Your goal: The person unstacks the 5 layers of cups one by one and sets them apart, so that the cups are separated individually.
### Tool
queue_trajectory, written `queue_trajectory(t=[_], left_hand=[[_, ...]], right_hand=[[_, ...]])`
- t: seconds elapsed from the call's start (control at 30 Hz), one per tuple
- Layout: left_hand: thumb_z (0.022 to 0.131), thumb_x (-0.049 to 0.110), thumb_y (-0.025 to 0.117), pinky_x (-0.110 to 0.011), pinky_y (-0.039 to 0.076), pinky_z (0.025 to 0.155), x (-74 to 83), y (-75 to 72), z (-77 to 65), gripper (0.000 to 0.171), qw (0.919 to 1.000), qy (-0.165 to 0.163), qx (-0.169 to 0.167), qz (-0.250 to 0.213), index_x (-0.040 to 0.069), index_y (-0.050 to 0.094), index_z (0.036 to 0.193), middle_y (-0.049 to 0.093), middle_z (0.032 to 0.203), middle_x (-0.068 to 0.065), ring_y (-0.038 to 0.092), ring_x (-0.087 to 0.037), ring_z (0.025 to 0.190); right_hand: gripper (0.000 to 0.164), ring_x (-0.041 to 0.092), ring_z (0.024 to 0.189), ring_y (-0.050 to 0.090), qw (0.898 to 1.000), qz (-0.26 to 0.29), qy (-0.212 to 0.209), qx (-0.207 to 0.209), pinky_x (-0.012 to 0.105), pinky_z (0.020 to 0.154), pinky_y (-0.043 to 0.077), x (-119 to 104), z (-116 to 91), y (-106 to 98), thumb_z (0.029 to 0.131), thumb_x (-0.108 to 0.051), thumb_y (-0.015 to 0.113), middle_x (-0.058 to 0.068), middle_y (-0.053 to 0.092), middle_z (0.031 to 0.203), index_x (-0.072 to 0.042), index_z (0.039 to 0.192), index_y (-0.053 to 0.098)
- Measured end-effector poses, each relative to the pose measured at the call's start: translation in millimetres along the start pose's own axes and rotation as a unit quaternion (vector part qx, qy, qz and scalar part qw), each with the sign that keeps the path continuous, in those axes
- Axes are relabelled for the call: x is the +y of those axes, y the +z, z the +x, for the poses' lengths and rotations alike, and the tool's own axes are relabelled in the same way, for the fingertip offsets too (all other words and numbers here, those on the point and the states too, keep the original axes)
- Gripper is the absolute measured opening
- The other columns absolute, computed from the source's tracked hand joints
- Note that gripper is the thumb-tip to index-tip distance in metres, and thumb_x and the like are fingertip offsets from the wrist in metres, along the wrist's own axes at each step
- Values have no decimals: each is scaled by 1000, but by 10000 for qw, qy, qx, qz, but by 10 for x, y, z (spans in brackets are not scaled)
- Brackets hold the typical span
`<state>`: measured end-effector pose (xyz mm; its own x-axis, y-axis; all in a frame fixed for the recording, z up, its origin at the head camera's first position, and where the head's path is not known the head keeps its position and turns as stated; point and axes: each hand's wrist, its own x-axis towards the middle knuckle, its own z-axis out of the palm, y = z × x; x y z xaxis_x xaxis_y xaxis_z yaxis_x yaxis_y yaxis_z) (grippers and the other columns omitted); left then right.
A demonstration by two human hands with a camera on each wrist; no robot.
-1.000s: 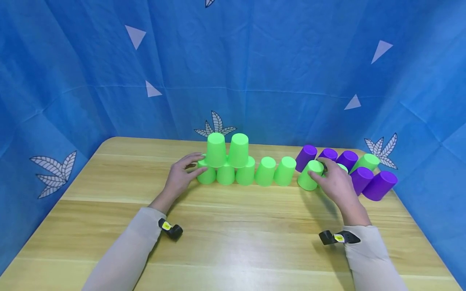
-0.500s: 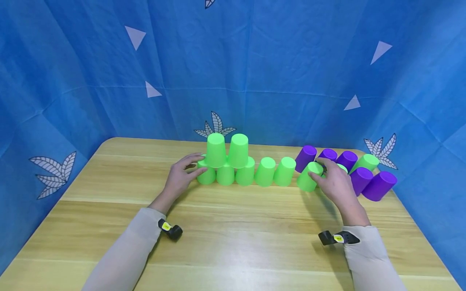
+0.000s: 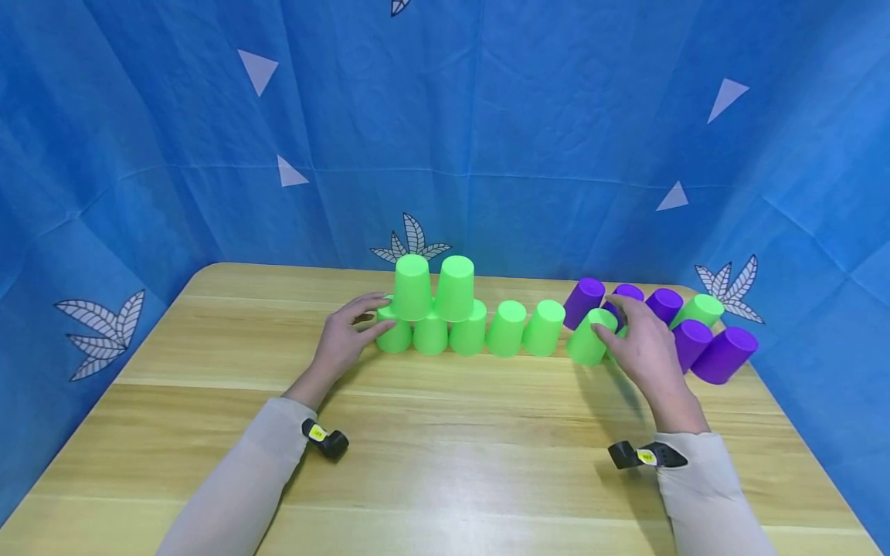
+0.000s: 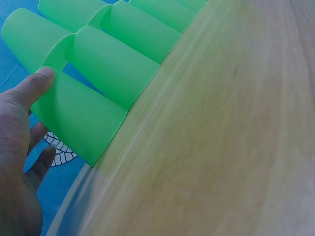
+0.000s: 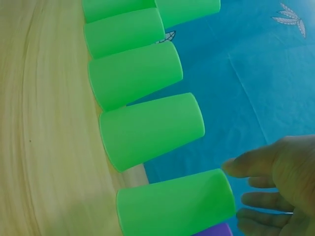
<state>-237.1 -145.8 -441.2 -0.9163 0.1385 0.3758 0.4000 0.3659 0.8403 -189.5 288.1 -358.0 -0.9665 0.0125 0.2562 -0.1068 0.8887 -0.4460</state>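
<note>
Several upside-down green cups stand in a row, with two more green cups (image 3: 413,287) stacked on the row's left part. My left hand (image 3: 341,336) pinches the green cup (image 4: 81,115) at the row's left end, thumb on its near side and index finger partly hidden behind it. In the left wrist view its other fingers hang off the cup. My right hand (image 3: 643,347) hovers at the top of the row's rightmost green cup (image 3: 591,338), thumb and fingers spread. In the right wrist view the fingers are beside that cup's closed end, gripping nothing.
Purple cups (image 3: 726,355) and a green cup (image 3: 698,311) stand grouped at the table's right side, partly behind my right hand. A wooden table (image 3: 445,463) stretches in front of the row. A blue patterned curtain (image 3: 445,116) hangs behind and beside it.
My right thumb and fingers have come off the rightmost green cup and drawn slightly right. That cup has shifted a little toward me. My left hand and the stacked cups have stayed still.
</note>
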Motion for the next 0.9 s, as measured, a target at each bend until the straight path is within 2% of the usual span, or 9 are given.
queue_trajectory(t=[0.13, 0.3, 0.5, 0.7, 0.9], left_hand=[[87, 23, 76, -44, 53, 97, 5, -8, 1, 40, 10000, 31, 15, 30, 11, 67, 124, 57, 136, -9, 53, -26, 125], [87, 24, 76, -44, 53, 97, 2, -6, 3, 40, 10000, 59, 23, 66, 11, 67, 123, 57, 136, -9, 53, -25, 125], [87, 22, 76, -43, 53, 97, 5, -4, 2, 40, 10000, 80, 14, 38, 11, 67, 124, 58, 136, -6, 53, -25, 124], [86, 21, 76, -44, 53, 97, 7, -7, -3, 39, 9999, 102, 36, -20, 11, 67, 123, 58, 135, -7, 53, -26, 124], [86, 22, 77, -43, 53, 97, 4, 1, 1, 40, 10000, 79, 32, -39, 11, 67, 123, 58, 135, -6, 53, -25, 125]], right_hand=[[53, 45, 111, 53, 9999, 49, -73, 105, 65, 89, 42, -55, -2, -27, 92, -19, 68, 28, 57, 124, 2, 137, 50], [52, 44, 117, 51, 9994, 269, -210, 112, 64, 94, 41, -180, -31, -61, 95, -25, 65, 25, 54, 132, -2, 139, 50], [51, 41, 119, 53, 9943, 699, -791, 135, 59, 96, 45, -442, -48, -27, 95, -30, 67, 21, 57, 131, -3, 137, 53], [54, 36, 124, 50, 9856, 899, -1419, -191, 56, 100, 43, -765, 35, 78, 94, -34, 67, 16, 56, 135, -6, 138, 52], [65, 31, 133, 43, 9799, 875, -1657, -679, 53, 107, 40, -1121, 194, 174, 93, -47, 64, 11, 49, 143, -13, 145, 45]])
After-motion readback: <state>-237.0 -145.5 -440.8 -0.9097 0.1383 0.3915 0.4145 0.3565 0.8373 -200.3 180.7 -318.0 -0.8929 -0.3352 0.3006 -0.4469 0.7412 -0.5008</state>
